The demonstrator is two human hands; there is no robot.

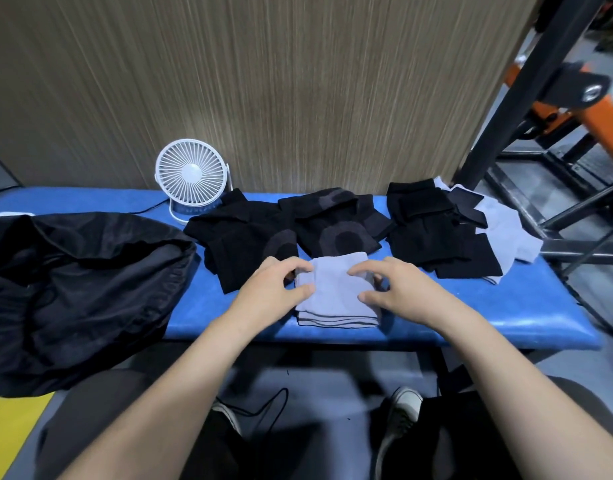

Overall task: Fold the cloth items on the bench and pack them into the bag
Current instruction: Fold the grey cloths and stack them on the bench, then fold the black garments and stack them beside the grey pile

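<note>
Here, the left hand (272, 289) pinches the left edge of the folded soft grey cloth (336, 292). The right hand (398, 289) curls its grip on the right edge. The cloth lies square and layered on the blue padded counter (506, 306), beside the floppy black bag (73, 289).

Even, fairly bright indoor light falls from above, with soft shadows on the floor (319, 403) at the bottom of the frame. The wide lens bends the edges. The wall (263, 91) streaks with motion blur, and the rack (575, 91), upper right, is smeared.
</note>
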